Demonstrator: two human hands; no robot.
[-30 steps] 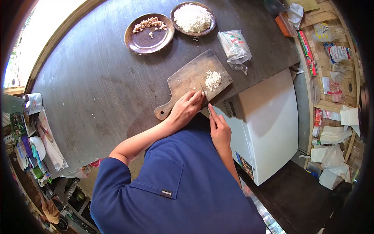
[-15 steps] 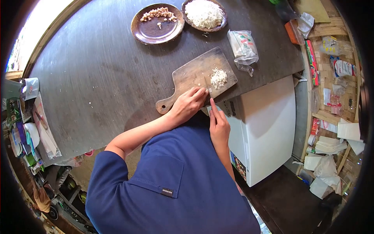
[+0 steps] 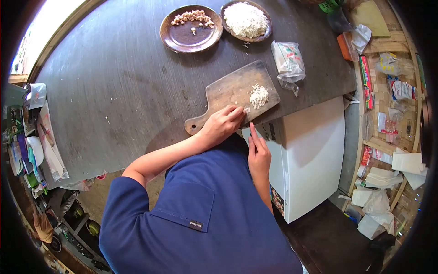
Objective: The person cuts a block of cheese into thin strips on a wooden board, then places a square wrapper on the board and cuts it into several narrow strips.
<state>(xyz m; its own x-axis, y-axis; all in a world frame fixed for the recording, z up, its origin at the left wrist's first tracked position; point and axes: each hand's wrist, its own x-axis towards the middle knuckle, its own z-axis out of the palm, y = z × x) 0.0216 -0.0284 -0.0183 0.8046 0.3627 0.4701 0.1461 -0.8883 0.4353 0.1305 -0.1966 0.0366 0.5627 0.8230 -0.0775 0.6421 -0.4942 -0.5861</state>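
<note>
On the wooden cutting board (image 3: 235, 86), my left hand (image 3: 222, 122) is closed, its fingertips pressed on a small pale piece of food (image 3: 247, 110) near the board's front edge. My right hand (image 3: 259, 155) is wrapped round a knife, index finger stretched along its top. The handle is mostly hidden in the palm, and the thin blade is hard to make out beside the left fingertips. A small heap of finely cut pale strips (image 3: 258, 96) lies on the right part of the board.
Behind the board stand a brown plate (image 3: 182, 43) with light-brown chunks and another plate heaped with white shreds (image 3: 246, 20). A plastic-wrapped packet (image 3: 288, 61) lies right of the board. A white cabinet (image 3: 315, 155) stands beyond the table edge (image 3: 315, 98).
The view has shifted slightly, so the table things appear a little lower and to the right. The knife blade, visible upright beside the left fingertips before, now shows less. Both hands keep their holds.
</note>
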